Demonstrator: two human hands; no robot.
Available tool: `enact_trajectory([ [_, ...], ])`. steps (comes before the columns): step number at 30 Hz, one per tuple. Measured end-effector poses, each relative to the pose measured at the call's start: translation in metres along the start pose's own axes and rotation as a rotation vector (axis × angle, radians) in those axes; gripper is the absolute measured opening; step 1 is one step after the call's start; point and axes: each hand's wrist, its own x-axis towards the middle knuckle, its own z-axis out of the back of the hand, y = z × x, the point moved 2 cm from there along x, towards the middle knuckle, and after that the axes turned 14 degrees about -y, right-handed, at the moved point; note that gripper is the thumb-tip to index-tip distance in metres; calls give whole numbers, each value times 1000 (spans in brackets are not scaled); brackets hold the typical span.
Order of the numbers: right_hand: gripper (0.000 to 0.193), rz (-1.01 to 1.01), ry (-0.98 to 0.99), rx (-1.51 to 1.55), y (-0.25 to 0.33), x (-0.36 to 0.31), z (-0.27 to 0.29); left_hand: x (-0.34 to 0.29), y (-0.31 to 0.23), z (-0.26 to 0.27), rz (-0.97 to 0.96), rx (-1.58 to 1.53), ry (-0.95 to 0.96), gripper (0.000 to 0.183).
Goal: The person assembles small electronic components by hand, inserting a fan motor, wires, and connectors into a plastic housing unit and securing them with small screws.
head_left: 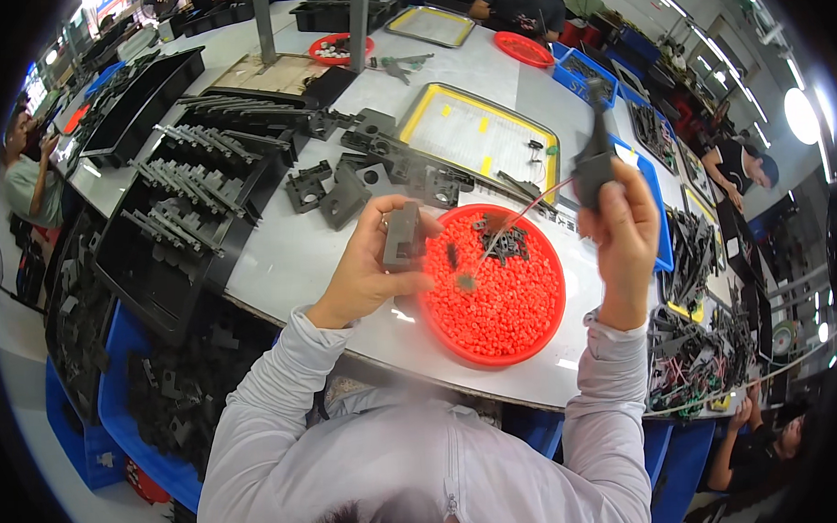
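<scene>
My left hand (pixel 371 268) is closed round a dark grey block-shaped plastic part (pixel 402 238), held upright left of the red bowl (pixel 562 314). My right hand (pixel 625 222), raised on the bowl's far right side, grips a black plastic housing (pixel 595 174) with a long narrow arm pointing up, blurred by motion. Thin red and white wires (pixel 518 217) run from that housing down to a small green piece (pixel 466 282) hanging over the bowl, also blurred. Small red plastic pieces (pixel 494 319) fill the bowl, and several small black parts (pixel 505 244) lie on them at its far side.
Beyond the bowl lies a tray with a yellow-taped rim (pixel 554 137). Grey plastic parts (pixel 347 198) are clustered left of it. Black bins (pixel 174 270) of parts stand at left, blue bins (pixel 119 401) below them. Wired parts (pixel 698 353) are heaped at right. Other people sit around the tables.
</scene>
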Motion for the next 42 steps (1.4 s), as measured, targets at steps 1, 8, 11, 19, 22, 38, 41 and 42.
enact_trajectory([
  [1, 27, -35, 83, -12, 4, -12, -3, -2, -1, -1, -11, 33, 52, 75],
  [8, 28, -85, 453, -191, 5, -60, -51, -21, -2, -6, 38, 138, 105, 81],
  [11, 30, 119, 500, -353, -8, -67, -57, -22, -4, -5, -11, 178, 185, 81],
  [19, 28, 278, 485, -525, -8, -74, -53, -25, -12, -8, 16, 474, 214, 67],
  [22, 26, 230, 536, -531, -4, -74, -52, -29, -6, -11, 2, 603, 315, 60],
  [38, 28, -111, 651, -332, -16, -75, -34, -29, 12, -20, 109, 579, 476, 41],
  [41, 32, -394, 570, -16, -40, -66, 1, -35, 20, -9, 305, 292, 175, 65],
  [42, 33, -393, 450, -84, -45, -59, 12, -35, 22, -5, 308, 288, 178, 65],
])
